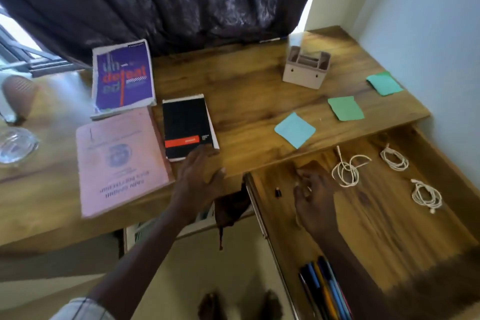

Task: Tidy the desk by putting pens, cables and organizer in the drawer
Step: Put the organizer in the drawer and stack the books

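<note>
The wooden drawer stands pulled out at the lower right. Inside it lie three coiled white cables and several pens near its front corner. A beige desk organizer stands on the desk near the back right. My left hand rests flat on the desk's front edge, beside a black notepad. My right hand hovers inside the drawer with loosely curled fingers, holding nothing that I can see.
A purple book and a pink booklet lie on the desk at left. Three sticky notes lie at right. A small black item sits in the drawer. A glass lid is far left; a wall bounds the right side.
</note>
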